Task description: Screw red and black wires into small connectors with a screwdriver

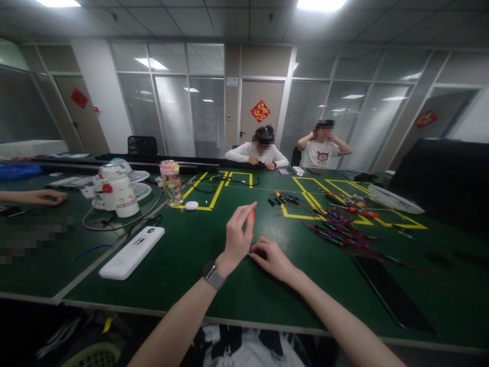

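My left hand (240,232), with a watch (213,275) on its wrist, is raised over the middle of the green table. Its fingers are closed around a narrow orange thing (253,216), mostly covered by the fingers, so its kind does not show. Just right of it and lower, my right hand (273,260) rests on the tabletop with thumb and fingers pinched together. A tiny greenish piece (250,251) shows at those fingertips, too small to name. A heap of red and blue wires (347,232) lies to the right of both hands.
A white power bank-like block (132,253), a pink-lidded bottle (171,182) and a white jug (119,191) stand left. A dark flat slab (393,293) lies right. Two people (262,148) sit opposite; another person's hand (51,197) is at far left.
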The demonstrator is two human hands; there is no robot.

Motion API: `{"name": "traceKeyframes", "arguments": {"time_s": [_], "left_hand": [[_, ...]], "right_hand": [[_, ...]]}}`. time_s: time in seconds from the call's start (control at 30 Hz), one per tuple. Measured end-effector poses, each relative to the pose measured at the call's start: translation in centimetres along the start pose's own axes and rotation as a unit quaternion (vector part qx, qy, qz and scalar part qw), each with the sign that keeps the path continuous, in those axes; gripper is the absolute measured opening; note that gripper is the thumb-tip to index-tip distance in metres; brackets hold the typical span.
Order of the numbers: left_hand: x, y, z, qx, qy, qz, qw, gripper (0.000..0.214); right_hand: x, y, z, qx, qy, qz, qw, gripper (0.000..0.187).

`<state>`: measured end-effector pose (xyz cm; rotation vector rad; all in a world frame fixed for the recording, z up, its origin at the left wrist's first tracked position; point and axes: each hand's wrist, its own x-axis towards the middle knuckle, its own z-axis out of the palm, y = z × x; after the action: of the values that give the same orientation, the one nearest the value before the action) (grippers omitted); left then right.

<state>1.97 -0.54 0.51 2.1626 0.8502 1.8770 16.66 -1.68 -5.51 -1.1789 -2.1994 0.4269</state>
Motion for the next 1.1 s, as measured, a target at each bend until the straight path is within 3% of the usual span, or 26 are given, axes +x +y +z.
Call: {"name": "traceKeyframes", "arguments": {"time_s": [0.3,0.57,0.8,1.0,1.1], "left_hand": [[0.09,-0.08,0.15,0.054,0.044,0.013,0.997,0.015],[-0.06,0.01,0.08,-0.005,-0.017,0.008,1.0,0.032],[0.03,-0.27,0.29,0.041,0.045,0.006,0.998,0.016],[-0.07,-0.31,0.16,-0.008,-0.017,-0.015,1.0,0.032],[0.01,-0.35,0.19,0.005,-0.005,-0.011,1.0,0.029]], "right_hand": [[-0.04,-0.05,-0.15,0.001,-0.005,0.005,1.0,0.008],[-0.06,-0.11,-0.13,-0.011,-0.008,0.008,1.0,0.009],[-0.03,-0.33,-0.2,-0.011,-0.011,0.028,0.999,0.009],[0.04,-0.27,-0.14,-0.009,-0.008,0.02,1.0,0.01],[0.03,-0.33,-0.15,-0.009,-0.008,0.013,1.0,0.012]]}}
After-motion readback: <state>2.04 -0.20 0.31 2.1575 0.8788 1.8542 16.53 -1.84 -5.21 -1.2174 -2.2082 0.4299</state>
